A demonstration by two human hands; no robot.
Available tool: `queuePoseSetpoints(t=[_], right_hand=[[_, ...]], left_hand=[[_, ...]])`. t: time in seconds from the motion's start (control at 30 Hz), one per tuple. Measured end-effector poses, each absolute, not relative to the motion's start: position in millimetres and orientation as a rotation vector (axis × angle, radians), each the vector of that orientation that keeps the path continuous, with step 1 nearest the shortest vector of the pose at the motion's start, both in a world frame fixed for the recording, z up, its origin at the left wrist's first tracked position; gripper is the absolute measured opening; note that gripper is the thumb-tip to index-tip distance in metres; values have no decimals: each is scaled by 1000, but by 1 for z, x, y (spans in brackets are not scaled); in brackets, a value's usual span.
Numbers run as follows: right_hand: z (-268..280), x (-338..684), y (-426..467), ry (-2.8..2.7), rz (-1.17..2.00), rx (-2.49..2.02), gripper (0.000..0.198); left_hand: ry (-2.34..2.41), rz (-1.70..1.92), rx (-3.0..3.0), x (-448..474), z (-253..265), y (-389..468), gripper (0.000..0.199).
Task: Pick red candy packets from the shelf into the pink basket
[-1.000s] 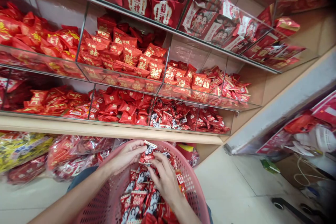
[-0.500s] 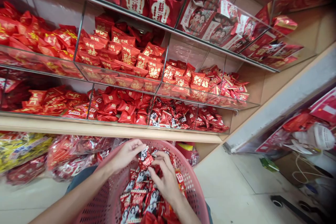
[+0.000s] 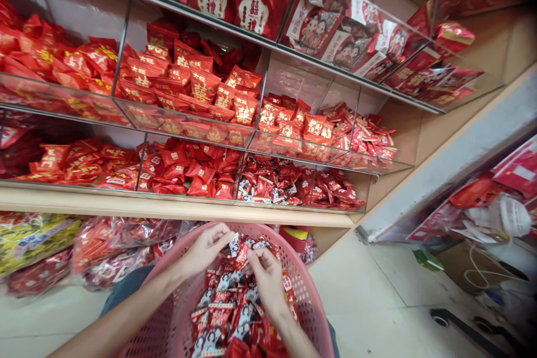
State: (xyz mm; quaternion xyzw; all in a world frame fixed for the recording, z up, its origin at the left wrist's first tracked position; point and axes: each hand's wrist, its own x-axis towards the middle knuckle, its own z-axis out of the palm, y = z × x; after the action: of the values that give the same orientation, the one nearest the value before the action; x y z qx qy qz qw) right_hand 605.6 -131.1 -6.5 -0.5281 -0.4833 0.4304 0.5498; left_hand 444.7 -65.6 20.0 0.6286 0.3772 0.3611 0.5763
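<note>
Between my hands is a small red candy packet (image 3: pixel 238 253) with a black-and-white picture at one end. My left hand (image 3: pixel 210 247) pinches its upper left end with thumb and fingers. At its right edge, the fingertips of my right hand (image 3: pixel 267 275) are closed on it. Both hands are over a pink plastic basket (image 3: pixel 312 297) with holes in its wall. Many similar red packets (image 3: pixel 218 319), some with black-and-white pictures, fill the basket below my hands.
In front stands a shelf (image 3: pixel 168 208) with clear dividers and red sweets in its bins. Matching picture packets (image 3: pixel 262 187) lie in a bottom bin. Bagged goods (image 3: pixel 111 243) are on the floor at left. Tiled floor (image 3: pixel 356 302) and a dark metal leg (image 3: pixel 465 327) show at right.
My right hand's fingers have drawn together and closed on the packet's right edge. The packet has turned a little, while my left hand keeps its pinch.
</note>
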Motion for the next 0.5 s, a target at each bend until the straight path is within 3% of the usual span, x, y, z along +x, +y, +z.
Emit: queuePoseSetpoints(t=[0.5], right_hand=[[4,622,-135,-1295,706,-1360,30]], left_hand=[[843,786,1733,441,25,-66,31]])
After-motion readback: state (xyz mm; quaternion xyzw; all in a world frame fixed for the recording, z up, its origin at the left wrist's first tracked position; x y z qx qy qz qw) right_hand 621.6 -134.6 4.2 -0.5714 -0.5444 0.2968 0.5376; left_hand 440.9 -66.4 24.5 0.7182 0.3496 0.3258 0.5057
